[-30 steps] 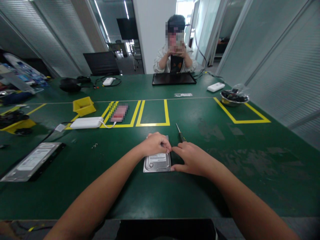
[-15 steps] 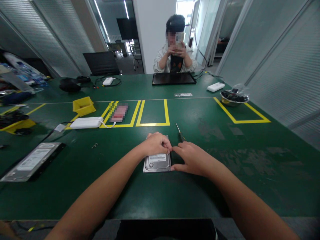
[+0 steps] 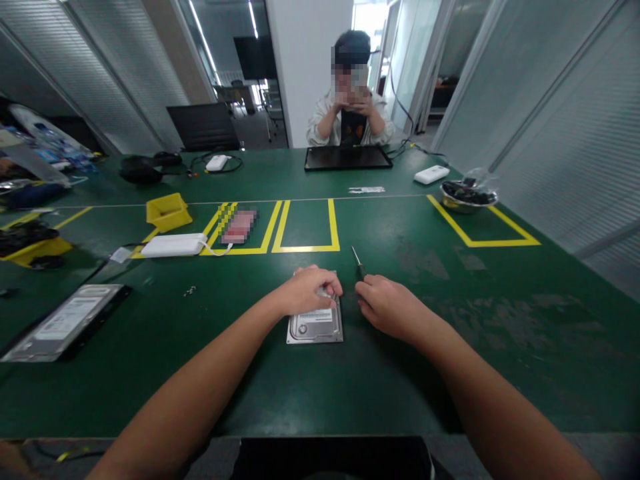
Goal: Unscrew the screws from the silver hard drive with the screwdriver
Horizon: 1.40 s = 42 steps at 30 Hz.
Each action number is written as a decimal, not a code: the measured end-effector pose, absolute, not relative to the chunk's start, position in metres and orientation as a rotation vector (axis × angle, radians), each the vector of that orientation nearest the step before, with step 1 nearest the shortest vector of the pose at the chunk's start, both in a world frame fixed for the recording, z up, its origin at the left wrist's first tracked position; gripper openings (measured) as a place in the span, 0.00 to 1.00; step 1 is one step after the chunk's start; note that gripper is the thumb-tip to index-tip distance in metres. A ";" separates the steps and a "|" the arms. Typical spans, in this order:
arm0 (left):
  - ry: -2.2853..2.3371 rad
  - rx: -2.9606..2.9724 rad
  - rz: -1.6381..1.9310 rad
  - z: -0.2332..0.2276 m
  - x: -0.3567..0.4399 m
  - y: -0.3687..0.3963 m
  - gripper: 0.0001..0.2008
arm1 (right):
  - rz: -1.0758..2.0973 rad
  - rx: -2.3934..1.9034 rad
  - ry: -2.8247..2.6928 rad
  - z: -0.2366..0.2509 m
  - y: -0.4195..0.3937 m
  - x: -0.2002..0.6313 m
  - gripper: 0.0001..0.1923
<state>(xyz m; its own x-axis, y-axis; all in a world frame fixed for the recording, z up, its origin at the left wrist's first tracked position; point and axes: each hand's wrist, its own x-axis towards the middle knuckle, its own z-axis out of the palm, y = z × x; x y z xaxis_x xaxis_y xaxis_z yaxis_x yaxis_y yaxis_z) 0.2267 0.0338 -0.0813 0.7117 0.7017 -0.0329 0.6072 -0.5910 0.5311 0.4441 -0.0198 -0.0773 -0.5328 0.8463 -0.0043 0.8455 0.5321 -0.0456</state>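
A silver hard drive [image 3: 315,331] with a white label lies flat on the green table in front of me. My left hand [image 3: 311,291] rests over its far half, fingers bent onto it and the thumb apart from the forefinger. The palm side of that hand is hidden. To the right of the drive, my right hand [image 3: 384,301] is closed around the handle of a screwdriver [image 3: 360,268]. The shaft points away from me, tip toward the far side, and most of the handle is covered by my fingers.
Several small screws [image 3: 189,291] lie left of the drive. Farther left is a larger hard drive [image 3: 70,320]. Beyond stand a yellow bin [image 3: 169,212], a white power bank [image 3: 174,245] and a metal bowl [image 3: 467,200]. A person [image 3: 350,100] sits opposite behind a dark panel [image 3: 349,157].
My right hand has drawn back from the drive and the left hand. Its spread thumb and forefinger have closed round the screwdriver. My left thumb and forefinger have parted; that hand stays on the drive.
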 end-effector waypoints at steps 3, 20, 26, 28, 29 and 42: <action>0.953 2.492 0.337 -0.083 0.220 0.027 0.05 | -0.028 -1.579 -2.702 -0.079 -0.018 0.443 0.07; 0.830 2.861 0.398 -0.090 0.200 -0.009 0.17 | -0.093 -1.827 -2.475 -0.100 -0.007 0.438 0.17; 0.844 2.833 0.436 -0.091 0.198 -0.012 0.18 | -0.101 -1.843 -2.433 -0.101 -0.004 0.439 0.16; 0.861 2.816 0.433 -0.090 0.198 -0.014 0.18 | -0.090 -1.833 -2.336 -0.098 -0.002 0.443 0.15; 0.867 2.810 0.431 -0.090 0.198 -0.014 0.18 | -0.073 -1.804 -2.262 -0.096 0.000 0.446 0.14; 0.899 2.787 0.468 -0.092 0.196 -0.016 0.18 | 0.628 -1.138 -1.080 -0.080 0.013 0.462 0.16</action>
